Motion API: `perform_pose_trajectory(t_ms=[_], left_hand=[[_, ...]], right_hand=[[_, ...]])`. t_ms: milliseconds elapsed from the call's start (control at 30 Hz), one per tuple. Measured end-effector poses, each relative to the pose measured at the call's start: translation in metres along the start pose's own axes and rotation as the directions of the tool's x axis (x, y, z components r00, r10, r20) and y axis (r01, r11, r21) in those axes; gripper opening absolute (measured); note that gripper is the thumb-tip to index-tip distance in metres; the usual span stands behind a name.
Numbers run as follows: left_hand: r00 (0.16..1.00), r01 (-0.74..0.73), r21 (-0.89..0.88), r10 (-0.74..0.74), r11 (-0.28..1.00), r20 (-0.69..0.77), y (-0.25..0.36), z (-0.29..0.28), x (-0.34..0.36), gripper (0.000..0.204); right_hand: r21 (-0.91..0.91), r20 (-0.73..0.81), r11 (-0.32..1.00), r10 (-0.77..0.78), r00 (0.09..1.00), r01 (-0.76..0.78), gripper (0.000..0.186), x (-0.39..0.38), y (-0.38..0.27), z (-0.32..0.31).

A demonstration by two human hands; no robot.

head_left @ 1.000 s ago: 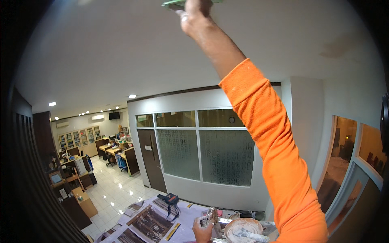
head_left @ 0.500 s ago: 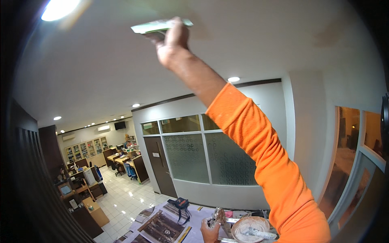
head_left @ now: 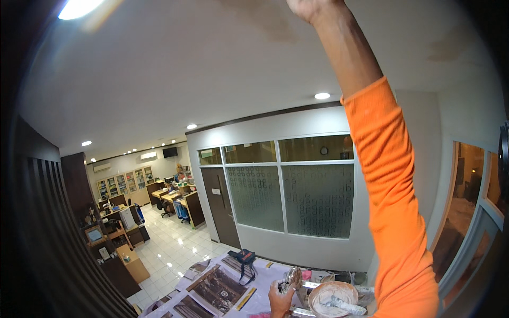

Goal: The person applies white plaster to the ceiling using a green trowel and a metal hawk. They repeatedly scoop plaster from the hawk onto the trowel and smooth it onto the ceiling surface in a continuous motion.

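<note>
My right arm, in an orange sleeve [head_left: 392, 175], reaches up to the ceiling [head_left: 201, 58]. Only the heel of my right hand [head_left: 312, 7] shows at the upper edge; its fingers, and anything in them, are out of view. Low in the middle, my left hand [head_left: 281, 298] is closed around a shiny greyish thing [head_left: 293, 279] whose kind I cannot make out. Right beside it stands a round tan bowl [head_left: 318, 292], smeared inside with white paste. A tool with a white-caked handle [head_left: 347, 306] lies in the bowl.
Metal rails [head_left: 307, 285] run by the bowl. Below lies a printed sheet [head_left: 217, 289] with a dark bag [head_left: 244, 258] on it. Ahead is a frosted glass partition [head_left: 318, 201]; dark slats [head_left: 53, 222] stand left, a framed window [head_left: 461, 185] right. Desks [head_left: 183, 201] stand farther back.
My right hand has swung right and up, partly out of view; the flat, pale-edged blade it held no longer shows. The view has shifted slightly. My left hand keeps its grip.
</note>
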State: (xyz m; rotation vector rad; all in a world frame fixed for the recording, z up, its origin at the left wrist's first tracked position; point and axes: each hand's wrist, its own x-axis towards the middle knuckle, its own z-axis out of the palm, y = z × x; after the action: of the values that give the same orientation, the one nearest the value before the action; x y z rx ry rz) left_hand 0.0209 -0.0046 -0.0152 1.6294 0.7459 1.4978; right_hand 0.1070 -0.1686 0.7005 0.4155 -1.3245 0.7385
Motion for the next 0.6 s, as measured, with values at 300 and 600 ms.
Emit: perform_pose_trajectory(t_ms=[300,600], left_hand=[[0.982,-0.033,-0.054,0.023,0.998,-0.188,-0.017,-0.005,-0.006,0.030],[0.987,0.004,-0.118,-0.023,0.993,-0.161,0.005,-0.002,-0.011,0.027]], right_hand=[[-0.371,-0.259,0.927,-0.157,0.953,0.052,0.045,-0.003,0.129,-0.126],[-0.371,-0.128,0.924,-0.154,0.980,0.097,0.039,0.057,0.163,-0.074]])
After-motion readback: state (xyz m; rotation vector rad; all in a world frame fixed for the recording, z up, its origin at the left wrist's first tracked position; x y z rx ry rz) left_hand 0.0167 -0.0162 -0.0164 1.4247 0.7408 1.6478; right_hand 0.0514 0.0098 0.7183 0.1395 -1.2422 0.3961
